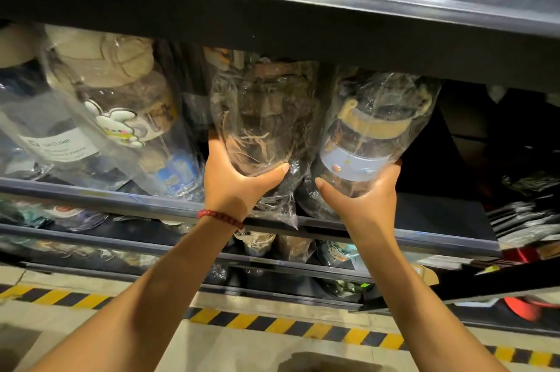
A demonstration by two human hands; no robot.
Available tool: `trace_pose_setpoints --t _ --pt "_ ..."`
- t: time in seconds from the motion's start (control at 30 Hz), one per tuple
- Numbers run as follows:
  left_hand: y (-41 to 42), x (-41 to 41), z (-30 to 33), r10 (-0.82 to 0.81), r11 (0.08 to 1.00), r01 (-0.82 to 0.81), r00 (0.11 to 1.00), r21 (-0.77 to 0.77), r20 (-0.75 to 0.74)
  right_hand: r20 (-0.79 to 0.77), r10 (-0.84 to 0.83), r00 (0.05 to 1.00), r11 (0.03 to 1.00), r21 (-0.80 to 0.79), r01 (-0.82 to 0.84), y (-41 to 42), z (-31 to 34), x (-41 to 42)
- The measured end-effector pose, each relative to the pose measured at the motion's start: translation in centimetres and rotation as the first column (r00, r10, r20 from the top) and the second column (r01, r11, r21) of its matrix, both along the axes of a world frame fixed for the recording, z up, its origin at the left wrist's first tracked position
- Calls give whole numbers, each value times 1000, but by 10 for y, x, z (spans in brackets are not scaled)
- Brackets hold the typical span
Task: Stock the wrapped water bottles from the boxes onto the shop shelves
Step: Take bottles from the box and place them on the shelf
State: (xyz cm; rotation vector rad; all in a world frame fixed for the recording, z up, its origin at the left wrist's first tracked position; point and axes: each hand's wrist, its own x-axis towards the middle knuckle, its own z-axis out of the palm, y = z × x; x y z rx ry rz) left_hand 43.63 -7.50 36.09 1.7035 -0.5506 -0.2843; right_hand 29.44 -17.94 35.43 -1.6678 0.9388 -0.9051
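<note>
Your left hand (233,180) cups the base of a wrapped brown bottle (260,117), thumb curled across its underside and the other fingers wrapped up its left flank, a red bead bracelet (219,215) around the wrist. Your right hand (363,192) holds a second wrapped bottle (372,129) the same way, thumb hooked under the left of the base and fingers curled round the right side, just below the pale blue band (351,164) printed on it. Both bottles stand side by side, their wrappers touching, tilted back with their tops under the dark upper shelf (303,29) and their bases at the front lip of the shelf (121,199) you are reaching into; whether the bases rest on the lip, you cannot tell. Loose clear wrap (285,214) hangs down from the brown bottle past that lip. To your left on the same shelf lean more wrapped bottles, one with a white cartoon sticker (118,127) and one with a white label (60,144). Lower shelves (151,246) hold further wrapped bottles, and a yellow-and-black striped line (288,326) runs across the floor below.
</note>
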Motion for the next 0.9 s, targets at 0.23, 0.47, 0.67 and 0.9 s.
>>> trace_pose_setpoints --t 0.23,0.47,0.67,0.9 --pt "8 13 -1 -10 1000 8 999 27 47 -98 14 995 1000 5 -14 3 1 0" --pt "13 24 -4 -5 1000 5 1000 -4 -2 -73 30 997 999 18 -29 10 7 -2" --pt "24 19 -3 -27 996 25 999 80 28 -113 38 993 999 -6 -39 11 10 7" --pt "19 11 -1 10 989 -15 999 144 31 -122 47 991 997 -53 -54 10 7 10"
